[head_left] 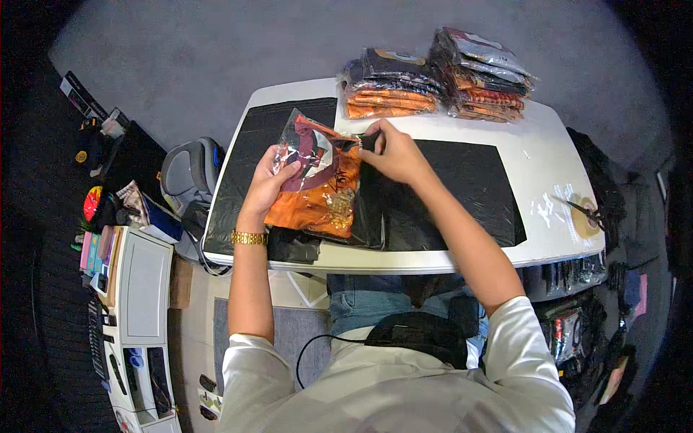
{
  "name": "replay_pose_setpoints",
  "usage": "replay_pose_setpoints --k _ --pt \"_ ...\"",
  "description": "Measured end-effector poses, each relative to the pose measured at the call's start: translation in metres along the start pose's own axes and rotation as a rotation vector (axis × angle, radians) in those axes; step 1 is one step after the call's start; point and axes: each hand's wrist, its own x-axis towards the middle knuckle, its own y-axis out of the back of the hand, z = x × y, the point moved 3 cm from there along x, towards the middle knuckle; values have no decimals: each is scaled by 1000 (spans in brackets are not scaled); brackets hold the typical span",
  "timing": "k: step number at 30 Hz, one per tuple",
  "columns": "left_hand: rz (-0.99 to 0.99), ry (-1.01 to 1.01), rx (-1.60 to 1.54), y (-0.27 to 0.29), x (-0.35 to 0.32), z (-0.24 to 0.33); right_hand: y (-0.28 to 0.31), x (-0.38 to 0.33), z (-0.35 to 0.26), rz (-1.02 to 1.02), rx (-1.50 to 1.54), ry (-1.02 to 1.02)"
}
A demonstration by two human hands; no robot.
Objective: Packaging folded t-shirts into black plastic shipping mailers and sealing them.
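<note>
My left hand (274, 179) grips a folded orange and maroon garment in a clear plastic sleeve (312, 191), thumb on top. The package tilts above the near left part of the table. My right hand (393, 153) pinches at the package's upper right corner, where the edge of a black plastic bag (372, 209) also shows. Whether the fingertips hold the bag's edge, the sleeve or both, I cannot tell. Flat black plastic bags (455, 191) lie under and beside my hands on the white table (552, 151).
Two stacks of sleeved garments, a left stack (390, 83) and a right stack (484, 76), stand at the table's far edge. Scissors (588, 211) lie at the right, near a tape roll (580, 222) and white label scraps (545, 208). A grey chair (189, 173) and white cabinet (146, 285) stand left.
</note>
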Motion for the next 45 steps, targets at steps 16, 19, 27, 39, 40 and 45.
replay_pose_setpoints --k 16,19,27,39,40,45 --pt "13 39 -20 -9 -2 -7 -35 129 59 -684 -302 34" --pt "-9 26 -48 -17 10 -14 -39 136 76 -613 -170 166" --pt "6 300 -120 -28 3 -11 -61 125 75 -292 -46 206" --pt "4 235 -5 -12 5 -13 1 -58 -38 -115 -132 526" --pt "46 234 3 -16 10 -17 10 -79 -39 -140 -204 499" --pt "70 230 -109 -24 15 -24 7 -119 -32 -189 -363 497"
